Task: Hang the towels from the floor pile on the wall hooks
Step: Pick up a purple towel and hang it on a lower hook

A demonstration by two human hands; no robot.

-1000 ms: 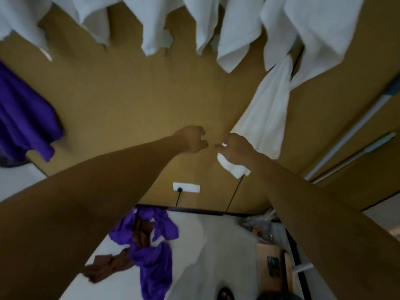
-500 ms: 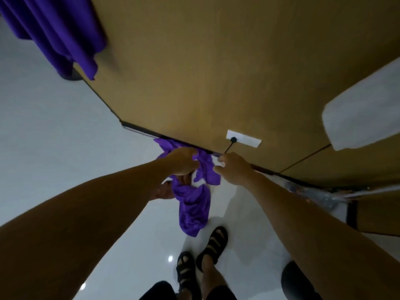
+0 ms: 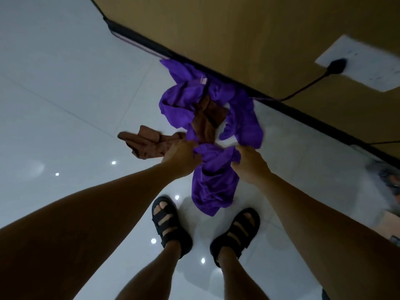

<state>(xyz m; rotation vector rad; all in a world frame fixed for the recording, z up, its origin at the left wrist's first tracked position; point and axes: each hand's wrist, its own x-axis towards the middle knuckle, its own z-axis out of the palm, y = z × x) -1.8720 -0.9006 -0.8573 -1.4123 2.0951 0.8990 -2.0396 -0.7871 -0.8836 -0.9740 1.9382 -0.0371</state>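
Observation:
A pile of purple and brown towels [image 3: 207, 109] lies on the white tiled floor against the base of the tan wall. Its nearest purple towel [image 3: 213, 185] stretches toward my feet. My left hand [image 3: 180, 158] grips the left side of that towel's upper edge. My right hand [image 3: 249, 162] grips the right side of the same edge. A brown towel [image 3: 149, 144] lies spread out to the left of my left hand. No wall hooks are in view.
A white wall socket [image 3: 359, 61] with a black plug and cable sits low on the tan wall [image 3: 238, 29]. A dark skirting strip [image 3: 138, 38] runs along the wall's base. My sandalled feet [image 3: 171, 226] stand just in front of the pile. Blurred clutter [image 3: 387, 178] lies far right.
The view dropped from the hanging white towels on the wall down to the floor. Both hands went down to the pile and closed on the nearest purple towel.

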